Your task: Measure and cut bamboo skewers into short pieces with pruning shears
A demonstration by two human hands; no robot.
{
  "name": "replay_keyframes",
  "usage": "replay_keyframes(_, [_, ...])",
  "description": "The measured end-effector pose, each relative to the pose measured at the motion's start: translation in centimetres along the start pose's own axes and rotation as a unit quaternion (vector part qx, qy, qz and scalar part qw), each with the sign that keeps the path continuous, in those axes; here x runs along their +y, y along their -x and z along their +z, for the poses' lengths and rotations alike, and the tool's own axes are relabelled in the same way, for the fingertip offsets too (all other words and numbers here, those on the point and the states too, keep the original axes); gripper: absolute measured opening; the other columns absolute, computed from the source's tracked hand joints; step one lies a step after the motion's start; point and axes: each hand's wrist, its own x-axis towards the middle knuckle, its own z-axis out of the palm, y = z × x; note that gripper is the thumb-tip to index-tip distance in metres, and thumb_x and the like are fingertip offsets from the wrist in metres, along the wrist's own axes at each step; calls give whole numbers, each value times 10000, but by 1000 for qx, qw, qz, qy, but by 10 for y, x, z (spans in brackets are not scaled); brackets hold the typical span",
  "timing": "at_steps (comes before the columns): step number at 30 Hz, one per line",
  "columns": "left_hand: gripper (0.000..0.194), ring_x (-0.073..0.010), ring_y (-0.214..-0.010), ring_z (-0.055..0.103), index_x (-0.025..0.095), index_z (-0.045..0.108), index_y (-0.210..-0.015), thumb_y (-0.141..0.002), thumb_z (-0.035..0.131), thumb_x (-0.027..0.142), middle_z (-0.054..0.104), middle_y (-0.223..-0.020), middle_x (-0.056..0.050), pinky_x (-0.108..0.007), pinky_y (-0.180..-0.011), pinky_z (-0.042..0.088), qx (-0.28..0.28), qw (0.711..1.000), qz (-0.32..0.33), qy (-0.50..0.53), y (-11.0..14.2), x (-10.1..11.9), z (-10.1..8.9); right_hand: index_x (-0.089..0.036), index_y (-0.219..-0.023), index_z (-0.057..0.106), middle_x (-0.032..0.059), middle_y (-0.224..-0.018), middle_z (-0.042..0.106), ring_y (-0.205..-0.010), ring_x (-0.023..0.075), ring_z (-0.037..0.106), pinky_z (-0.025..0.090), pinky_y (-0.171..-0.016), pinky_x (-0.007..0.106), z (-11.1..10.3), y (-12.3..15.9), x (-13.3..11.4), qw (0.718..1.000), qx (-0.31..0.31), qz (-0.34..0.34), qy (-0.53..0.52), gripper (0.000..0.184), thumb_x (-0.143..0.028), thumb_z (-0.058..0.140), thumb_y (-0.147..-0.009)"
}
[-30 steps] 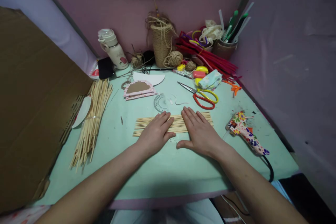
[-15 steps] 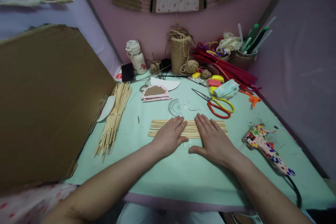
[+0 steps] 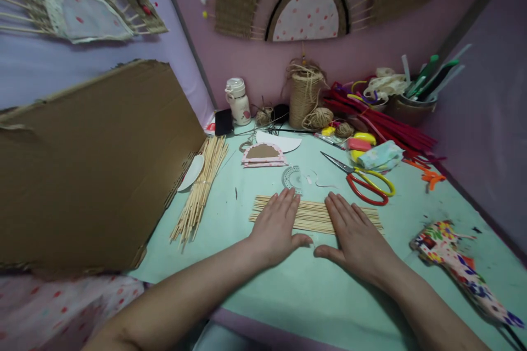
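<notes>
A row of thin wooden sticks lies side by side on the pale green tabletop. My left hand rests flat over the left part of the row, fingers stretched out and thumb toward the middle. Over the right part lies my right hand, also flat, its thumb pointing at the left one. Both palms hide some of the sticks. Just beyond my left fingertips is a clear protractor. Scissors with red and yellow handles lie open beyond my right hand.
A bundle of sticks lies at left beside a large cardboard sheet. Pink-trimmed half-round pieces, a twine spool and a white bottle stand farther back. At right lies a flower-patterned glue gun.
My view has shifted left and up, so the scene sits lower and farther right. Both hands stay flat on the sticks, and my left thumb now reaches closer to the right one.
</notes>
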Motion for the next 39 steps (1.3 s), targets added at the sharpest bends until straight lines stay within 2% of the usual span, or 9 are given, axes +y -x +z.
replay_keyframes(3, [972,-294,-1471,113,55,198,-1500,-829,380,734,176,-1574,-187,-470,-1191,170,-6,999,-35,1,6,-1,7,-66,-1531,70,230,-1529,302,-1411,357,289,274,-1111,541,2,1,1,1000,6,-4,4,1123,-799,421,-757])
replay_keyframes(8, [1049,-300,-1473,92,34,188,-1500,-791,340,793,127,-1584,-182,-448,-1193,152,-12,999,-41,15,6,-2,14,-59,-1530,56,234,-1531,295,-1410,359,289,279,-1107,536,3,2,2,1000,3,-11,12,1115,-788,419,-768])
replay_keyframes(18, [1054,-298,-1473,91,38,211,-1498,-784,320,806,129,-1581,-181,-449,-1194,151,-17,998,-47,27,7,-1,11,-42,-1525,80,247,-1525,297,-1418,354,275,275,-1109,536,0,2,2,1000,-10,-10,20,1096,-788,384,-782])
replay_keyframes(26, [1031,-280,-1477,12,14,160,-1504,-822,287,777,58,-1589,-175,-420,-1206,76,-74,996,-58,5,4,4,1,-19,-1508,160,254,-1525,292,-1418,349,278,274,-1115,523,-2,1,0,1000,-10,-5,22,1069,-796,336,-795])
replay_keyframes(39, [985,-282,-1474,96,40,209,-1498,-830,329,754,143,-1581,-185,-435,-1190,139,-21,999,-48,-8,7,2,6,8,-1475,266,247,-1540,250,-1439,336,229,211,-1150,516,-10,-4,-5,998,-57,29,-10,1091,-821,342,-770])
